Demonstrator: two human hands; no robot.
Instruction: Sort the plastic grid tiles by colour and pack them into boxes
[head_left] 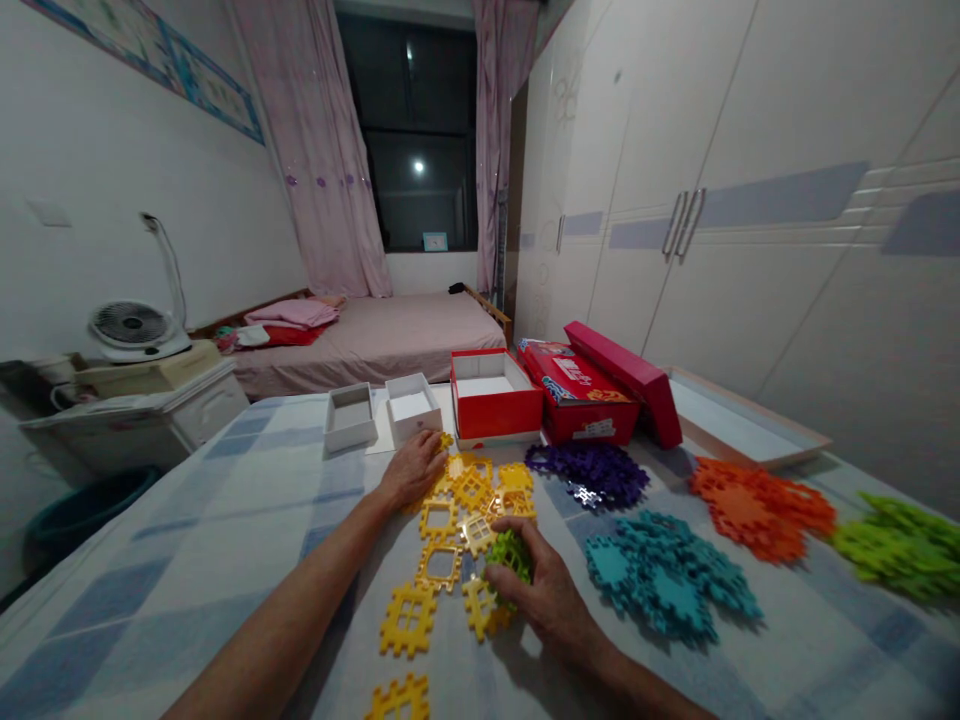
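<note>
My right hand [551,590] curls its fingers and thumb around a small cluster of lime-green interlocking plastic pieces [511,560], held just above the yellow ones. Farther forward, my left hand [414,468] lies palm down at the left edge of the yellow pile, fingers stretched over it; its fingertips are partly hidden. Yellow interlocking window-frame pieces [439,518] spread between both hands. A loose yellow square piece [408,620] lies nearer to me, and another yellow piece [401,698] is cut off by the bottom edge.
Right of the yellow pieces lie purple [589,474], teal [667,575], orange [757,505] and lime-green [904,548] piles. Behind stand a grey-white box [350,432], a white box [414,425], an open red box [496,412], a red carton [589,420] and a shallow tray [780,452].
</note>
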